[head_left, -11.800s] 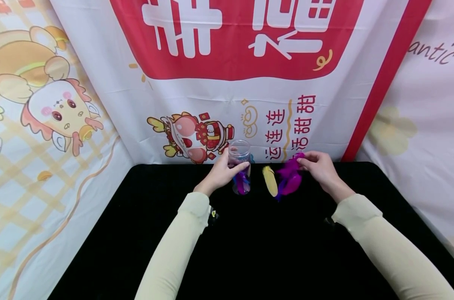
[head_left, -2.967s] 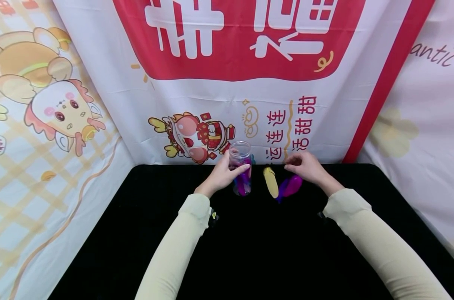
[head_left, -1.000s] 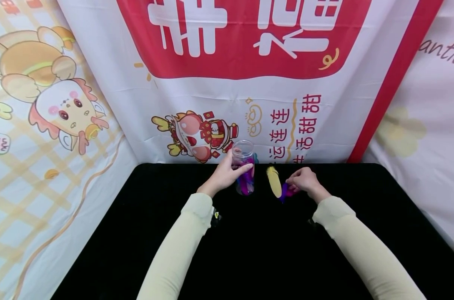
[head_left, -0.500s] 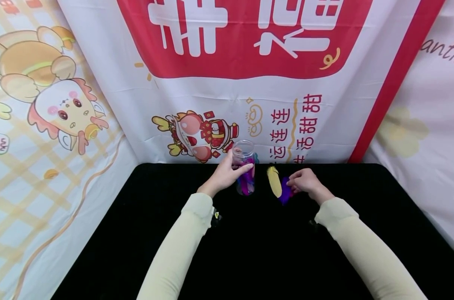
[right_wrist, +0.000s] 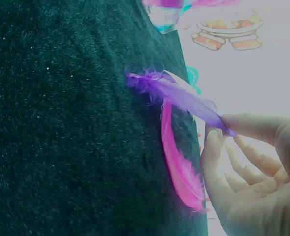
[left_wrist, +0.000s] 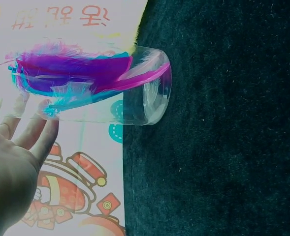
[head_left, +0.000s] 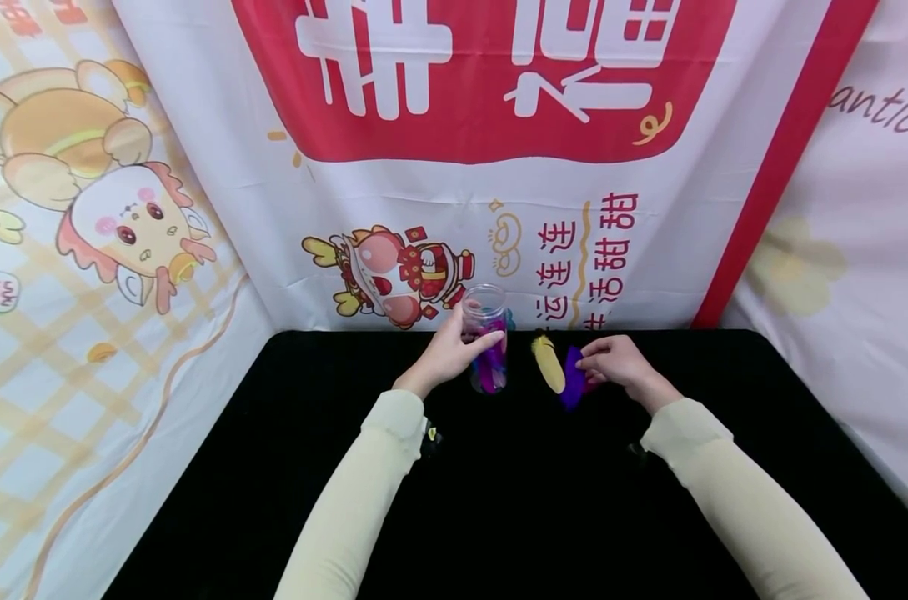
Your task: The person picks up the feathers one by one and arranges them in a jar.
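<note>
My left hand (head_left: 446, 354) grips a clear, open-topped jar (head_left: 489, 379), fingers and thumb around its side. Purple, magenta and blue feathers (left_wrist: 80, 71) fill much of the jar in the left wrist view. To the right, my right hand (head_left: 620, 364) pinches one end of a purple feather (right_wrist: 189, 101) between thumb and fingertip. A magenta feather (right_wrist: 177, 162) lies on the black cloth under it, mostly hidden by the hand in the head view. Just left of the purple feather lies a yellow feather (head_left: 549, 367).
A black cloth covers the table (head_left: 514, 500). Directly behind its far edge hangs a white and red printed curtain (head_left: 423, 192), with patterned cloth (head_left: 108, 333) along the left side and pale cloth (head_left: 799, 267) at the right.
An upper magenta feather left the pile, and the jar holds more magenta. My right hand came down to the remaining pair and now pinches the purple feather, shifting it slightly. The left hand keeps its grip.
</note>
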A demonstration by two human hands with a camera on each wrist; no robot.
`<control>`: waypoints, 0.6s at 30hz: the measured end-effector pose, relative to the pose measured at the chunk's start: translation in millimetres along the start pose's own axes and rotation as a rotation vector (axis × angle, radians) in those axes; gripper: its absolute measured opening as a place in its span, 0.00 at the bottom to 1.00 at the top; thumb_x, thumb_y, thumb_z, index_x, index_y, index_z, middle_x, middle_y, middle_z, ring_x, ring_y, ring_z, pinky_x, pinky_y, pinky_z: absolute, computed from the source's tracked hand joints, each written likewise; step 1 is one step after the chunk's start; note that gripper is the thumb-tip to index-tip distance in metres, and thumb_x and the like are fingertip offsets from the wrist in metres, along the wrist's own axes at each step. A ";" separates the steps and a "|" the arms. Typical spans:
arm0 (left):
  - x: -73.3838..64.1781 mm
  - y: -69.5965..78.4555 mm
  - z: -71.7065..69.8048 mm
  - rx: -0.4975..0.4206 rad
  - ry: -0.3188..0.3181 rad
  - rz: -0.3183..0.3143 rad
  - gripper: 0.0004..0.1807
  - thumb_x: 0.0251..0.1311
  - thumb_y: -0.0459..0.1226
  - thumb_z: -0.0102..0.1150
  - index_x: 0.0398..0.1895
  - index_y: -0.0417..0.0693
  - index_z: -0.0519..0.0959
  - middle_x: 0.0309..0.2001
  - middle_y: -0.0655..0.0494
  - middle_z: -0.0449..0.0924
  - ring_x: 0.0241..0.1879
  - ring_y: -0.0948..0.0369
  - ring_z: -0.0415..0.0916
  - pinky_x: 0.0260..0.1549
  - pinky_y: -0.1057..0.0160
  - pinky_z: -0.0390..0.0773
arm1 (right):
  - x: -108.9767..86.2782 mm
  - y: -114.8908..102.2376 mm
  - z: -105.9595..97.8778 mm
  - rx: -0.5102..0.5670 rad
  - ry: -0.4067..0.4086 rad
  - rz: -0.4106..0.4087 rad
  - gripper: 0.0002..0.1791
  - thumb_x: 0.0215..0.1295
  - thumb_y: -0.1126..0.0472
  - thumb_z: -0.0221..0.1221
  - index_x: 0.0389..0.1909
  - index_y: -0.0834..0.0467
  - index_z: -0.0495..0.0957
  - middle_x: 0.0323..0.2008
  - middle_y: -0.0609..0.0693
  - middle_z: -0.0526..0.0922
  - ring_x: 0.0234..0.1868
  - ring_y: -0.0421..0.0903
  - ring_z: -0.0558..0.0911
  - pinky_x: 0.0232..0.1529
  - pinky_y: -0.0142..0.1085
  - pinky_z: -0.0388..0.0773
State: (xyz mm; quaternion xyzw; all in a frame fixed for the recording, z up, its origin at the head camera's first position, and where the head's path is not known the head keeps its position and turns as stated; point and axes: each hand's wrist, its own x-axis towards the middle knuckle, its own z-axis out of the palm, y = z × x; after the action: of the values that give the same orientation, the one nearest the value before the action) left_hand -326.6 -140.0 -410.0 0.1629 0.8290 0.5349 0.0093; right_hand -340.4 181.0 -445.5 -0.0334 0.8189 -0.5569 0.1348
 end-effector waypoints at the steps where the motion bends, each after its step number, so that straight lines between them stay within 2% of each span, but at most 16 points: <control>1: 0.0 -0.4 0.0 -0.006 -0.003 -0.003 0.40 0.66 0.54 0.66 0.74 0.51 0.58 0.64 0.48 0.72 0.62 0.52 0.76 0.65 0.51 0.73 | -1.0 -0.8 -0.7 0.002 -0.001 -0.001 0.20 0.67 0.68 0.64 0.55 0.76 0.76 0.32 0.53 0.87 0.30 0.43 0.86 0.40 0.42 0.87; 3: 2.0 -6.2 1.7 -0.009 0.007 0.008 0.41 0.65 0.55 0.67 0.74 0.52 0.59 0.64 0.48 0.73 0.62 0.53 0.76 0.65 0.51 0.73 | -2.8 -2.8 -2.2 0.004 -0.003 -0.008 0.20 0.67 0.68 0.65 0.55 0.76 0.76 0.33 0.53 0.87 0.30 0.43 0.86 0.40 0.42 0.87; 13: 1.4 -6.9 3.9 0.004 0.034 0.021 0.39 0.64 0.55 0.67 0.71 0.52 0.60 0.61 0.51 0.74 0.59 0.54 0.77 0.63 0.52 0.75 | -10.0 -15.5 -9.0 -0.012 0.005 -0.016 0.18 0.68 0.68 0.64 0.54 0.74 0.78 0.35 0.52 0.86 0.32 0.43 0.86 0.49 0.49 0.85; 18: 0.8 -5.4 3.9 0.005 0.034 0.012 0.39 0.64 0.55 0.67 0.71 0.53 0.61 0.61 0.51 0.74 0.60 0.54 0.77 0.63 0.51 0.75 | -14.5 -23.3 -12.0 -0.013 0.000 -0.013 0.19 0.69 0.67 0.64 0.55 0.74 0.77 0.38 0.53 0.86 0.33 0.43 0.86 0.50 0.48 0.85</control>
State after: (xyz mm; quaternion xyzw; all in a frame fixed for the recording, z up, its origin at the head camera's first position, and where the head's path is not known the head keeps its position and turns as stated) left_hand -328.0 -138.4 -416.4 0.1589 0.8294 0.5354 -0.0083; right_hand -331.8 186.0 -417.2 -0.0399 0.8222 -0.5525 0.1310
